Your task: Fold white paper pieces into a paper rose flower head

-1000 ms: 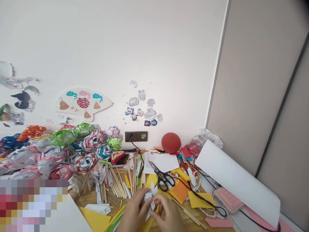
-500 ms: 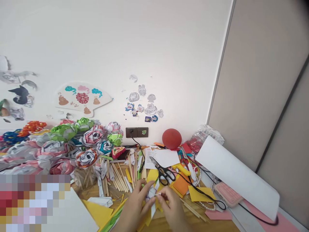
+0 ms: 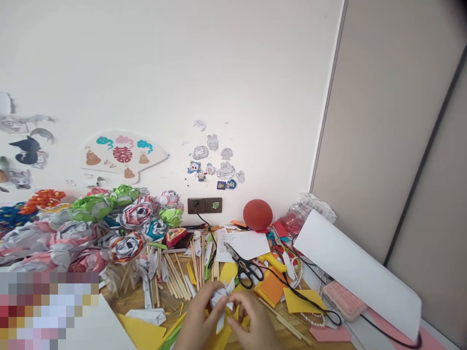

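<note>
Low in the middle of the head view, my left hand point(image 3: 204, 316) pinches a small folded piece of white paper point(image 3: 220, 297). The fingers of my right hand point(image 3: 250, 318) are curled against the right side of the same paper, thumb and forefinger bent toward it. A strip of the paper hangs down between the two hands. Just beyond them lie black-handled scissors point(image 3: 243, 266), and yellow paper point(image 3: 229, 273) is spread beneath and behind the fingers.
Paper flowers point(image 3: 126, 247) are heaped at the left, beside wooden sticks point(image 3: 177, 277). To the right sit a yellow glue gun point(image 3: 273, 262), orange paper point(image 3: 270, 288), a pink keyboard-like device point(image 3: 345, 300) and a black cord point(image 3: 310, 304). A red balloon point(image 3: 257, 215) rests by the wall.
The view has tilted up slightly, so the scene sits lower. Both hands still hold the white paper, which is turned so more of its folds and a hanging strip show.
</note>
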The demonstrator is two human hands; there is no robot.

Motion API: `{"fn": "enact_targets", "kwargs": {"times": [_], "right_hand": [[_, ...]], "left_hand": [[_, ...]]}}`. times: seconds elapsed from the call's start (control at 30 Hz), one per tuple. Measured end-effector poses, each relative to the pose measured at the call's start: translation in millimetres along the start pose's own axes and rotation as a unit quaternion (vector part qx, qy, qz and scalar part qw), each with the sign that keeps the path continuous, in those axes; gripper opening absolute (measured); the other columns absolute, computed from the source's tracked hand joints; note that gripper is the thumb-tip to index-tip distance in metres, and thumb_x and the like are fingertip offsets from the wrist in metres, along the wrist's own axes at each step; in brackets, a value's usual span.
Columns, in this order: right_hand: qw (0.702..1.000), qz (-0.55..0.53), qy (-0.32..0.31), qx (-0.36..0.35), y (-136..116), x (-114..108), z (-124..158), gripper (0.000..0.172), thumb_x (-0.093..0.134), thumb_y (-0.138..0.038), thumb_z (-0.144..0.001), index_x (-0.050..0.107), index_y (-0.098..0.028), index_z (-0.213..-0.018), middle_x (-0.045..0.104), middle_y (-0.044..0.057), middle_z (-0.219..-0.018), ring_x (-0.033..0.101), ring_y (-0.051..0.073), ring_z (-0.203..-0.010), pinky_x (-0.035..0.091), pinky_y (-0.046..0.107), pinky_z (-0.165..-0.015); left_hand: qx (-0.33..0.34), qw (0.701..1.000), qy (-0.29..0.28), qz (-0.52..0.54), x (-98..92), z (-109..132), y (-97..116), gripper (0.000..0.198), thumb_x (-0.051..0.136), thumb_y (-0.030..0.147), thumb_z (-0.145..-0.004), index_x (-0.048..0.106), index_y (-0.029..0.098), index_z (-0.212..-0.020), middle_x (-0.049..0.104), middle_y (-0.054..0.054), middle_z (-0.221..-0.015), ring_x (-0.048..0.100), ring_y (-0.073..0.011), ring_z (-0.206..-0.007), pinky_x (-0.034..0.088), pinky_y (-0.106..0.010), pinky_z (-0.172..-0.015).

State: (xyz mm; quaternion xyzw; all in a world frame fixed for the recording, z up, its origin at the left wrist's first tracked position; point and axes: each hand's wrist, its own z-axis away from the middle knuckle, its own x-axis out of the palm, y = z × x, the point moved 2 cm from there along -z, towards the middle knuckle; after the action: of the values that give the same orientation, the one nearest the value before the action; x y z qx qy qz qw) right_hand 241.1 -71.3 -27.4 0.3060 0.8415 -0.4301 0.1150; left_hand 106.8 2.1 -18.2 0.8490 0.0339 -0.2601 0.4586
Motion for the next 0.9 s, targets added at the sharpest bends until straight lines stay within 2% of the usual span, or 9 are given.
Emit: {"fn": "enact_targets", "kwargs": {"times": [0.1, 0.27, 0.4, 0.5, 0.6, 0.67, 0.73, 0.8, 0.9], "right_hand": [[0.998, 0.049, 0.009, -0.029, -0.9, -1.4, -0.9, 0.005, 0.054, -0.015, -0.079, 0.056, -0.020, -0.078, 0.060, 0.000, -0.070, 0.056, 0.014, -0.062, 0.041, 0.021, -0.056], [0.994, 0.074, 0.014, -0.077, 1.4, -0.6, -0.6, 0.016, 0.046, -0.022, -0.087, 0.054, -0.020, -0.074, 0.059, 0.001, -0.069, 0.056, 0.015, -0.063, 0.041, 0.022, -0.058], [0.995, 0.055, 0.007, -0.081, 2.2, 1.4, 0.5, 0.019, 0.042, -0.023, -0.090, 0.055, -0.021, -0.076, 0.060, 0.002, -0.072, 0.058, 0.015, -0.068, 0.043, 0.023, -0.061], [0.997, 0.038, 0.016, -0.064, 4.6, 2.2, 1.8, 0.015, 0.045, -0.022, -0.088, 0.056, -0.021, -0.078, 0.061, 0.002, -0.074, 0.059, 0.016, -0.069, 0.045, 0.023, -0.062], [0.999, 0.024, 0.037, -0.020, 6.9, 1.7, 3.5, 0.008, 0.051, -0.020, -0.083, 0.055, -0.021, -0.090, 0.062, 0.001, -0.076, 0.059, 0.015, -0.065, 0.045, 0.022, -0.061], [0.999, 0.042, 0.020, -0.015, 5.4, 2.7, 4.2, 0.019, 0.059, -0.021, -0.078, 0.054, -0.021, -0.096, 0.062, 0.000, -0.076, 0.058, 0.014, -0.060, 0.045, 0.023, -0.059], [0.995, 0.085, -0.014, -0.046, 1.6, 5.4, 4.3, 0.025, 0.067, -0.024, -0.071, 0.055, -0.021, -0.093, 0.063, 0.000, -0.075, 0.057, 0.015, -0.059, 0.043, 0.024, -0.058], [0.989, 0.120, -0.027, -0.081, -1.6, 7.8, 4.3, 0.020, 0.066, -0.025, -0.073, 0.055, -0.021, -0.089, 0.063, 0.001, -0.074, 0.058, 0.017, -0.060, 0.041, 0.024, -0.056], [0.987, 0.128, 0.010, -0.093, -1.7, 7.1, 4.3, 0.004, 0.051, -0.023, -0.085, 0.055, -0.021, -0.085, 0.063, 0.002, -0.072, 0.058, 0.017, -0.061, 0.040, 0.023, -0.056]], "left_hand": [[0.013, 1.000, -0.015, 0.007, 4.9, 0.3, 0.4, 0.032, 0.055, 0.046, -0.076, 0.063, 0.017, -0.087, 0.068, -0.007, -0.081, 0.060, -0.0197, -0.067, 0.047, -0.027, -0.058], [-0.008, 0.999, -0.029, 0.016, 6.6, 0.2, -0.1, 0.031, 0.053, 0.046, -0.077, 0.061, 0.017, -0.083, 0.065, -0.003, -0.072, 0.055, -0.0164, -0.060, 0.043, -0.026, -0.056], [-0.026, 0.999, -0.028, 0.033, 2.4, -1.9, 2.9, 0.031, 0.054, 0.047, -0.076, 0.061, 0.017, -0.079, 0.063, -0.002, -0.068, 0.053, -0.0154, -0.057, 0.042, -0.025, -0.054], [-0.040, 0.998, -0.018, 0.039, 0.0, -2.6, 4.3, 0.032, 0.055, 0.048, -0.074, 0.062, 0.017, -0.081, 0.065, -0.003, -0.071, 0.055, -0.0164, -0.059, 0.043, -0.026, -0.056], [-0.068, 0.997, 0.004, 0.032, -1.7, -2.5, 0.9, 0.033, 0.054, 0.046, -0.075, 0.064, 0.017, -0.088, 0.069, -0.005, -0.081, 0.057, -0.0173, -0.061, 0.046, -0.028, -0.060], [-0.093, 0.995, 0.024, 0.020, -2.2, -2.2, -2.8, 0.034, 0.052, 0.045, -0.076, 0.065, 0.017, -0.090, 0.070, -0.006, -0.088, 0.058, -0.0176, -0.061, 0.047, -0.029, -0.062], [-0.102, 0.994, 0.033, 0.014, -1.3, -1.9, -4.9, 0.034, 0.051, 0.046, -0.076, 0.068, 0.018, -0.087, 0.071, -0.007, -0.089, 0.060, -0.0182, -0.062, 0.047, -0.030, -0.064], [-0.088, 0.996, 0.025, 0.021, 1.2, -1.3, -3.8, 0.035, 0.051, 0.046, -0.076, 0.069, 0.018, -0.085, 0.071, -0.007, -0.087, 0.061, -0.0188, -0.064, 0.048, -0.030, -0.065], [-0.068, 0.997, -0.003, 0.037, 5.6, 0.2, 1.4, 0.039, 0.051, 0.048, -0.076, 0.069, 0.017, -0.092, 0.072, -0.007, -0.085, 0.061, -0.0187, -0.062, 0.049, -0.029, -0.060]]}}
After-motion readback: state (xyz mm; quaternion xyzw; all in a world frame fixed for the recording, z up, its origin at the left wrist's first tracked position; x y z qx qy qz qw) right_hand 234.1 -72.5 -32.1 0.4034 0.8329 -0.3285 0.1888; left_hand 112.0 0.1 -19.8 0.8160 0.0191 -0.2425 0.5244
